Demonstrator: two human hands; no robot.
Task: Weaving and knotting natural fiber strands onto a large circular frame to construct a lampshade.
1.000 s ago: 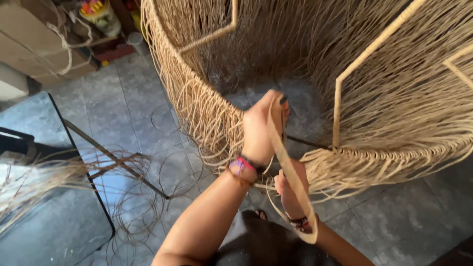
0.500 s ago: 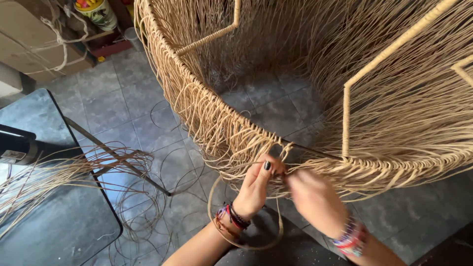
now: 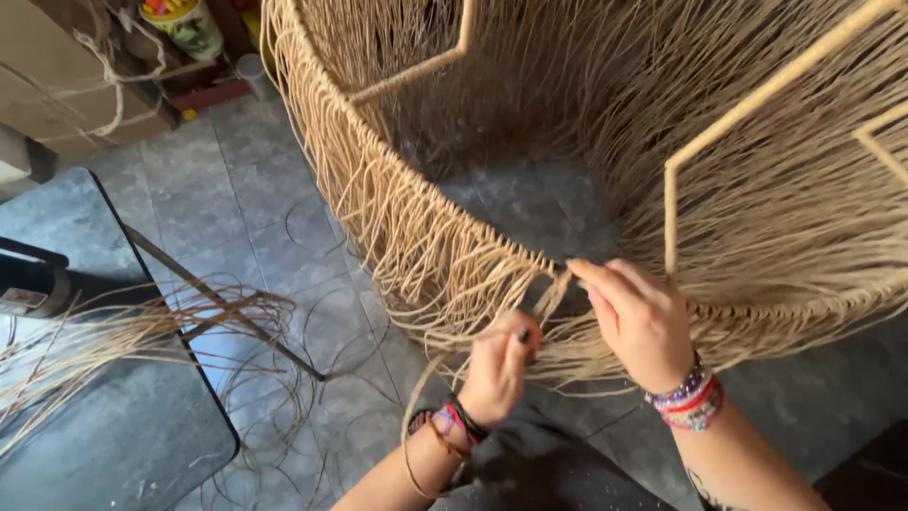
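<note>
Basket (image 3: 397,208) top and right side cut off by frame; only its near rim and part of the inside show. Weave detail under the hands is hard to make out, loose ends tangled. Left fingertips mostly hidden behind the knuckles. Both forearms cut off at the bottom edge.

Left hand (image 3: 499,367) sits just below the near rim, fingers curled shut on a strand (image 3: 430,378) that loops down past the wrist. Beaded bands on that wrist. Right hand (image 3: 638,317) is at the rim itself, thumb and forefinger pinched on the strand end where it meets the rim, other fingers bent loosely. Bracelets on the right wrist too. Hands near each other, not touching.

The strand runs from the rim between the hands, through the left fist, then curves down over the floor (image 3: 246,218).

Frame rods (image 3: 670,213) stand up inside the basket, one right behind the right hand. Fringe of loose ends hangs off the rim, partly blocking the floor inside. Dark table (image 3: 113,445) at lower left, with a bundle of reeds (image 3: 123,331) over its edge. Can (image 3: 184,24) and boxes at top left, partly cut off.
</note>
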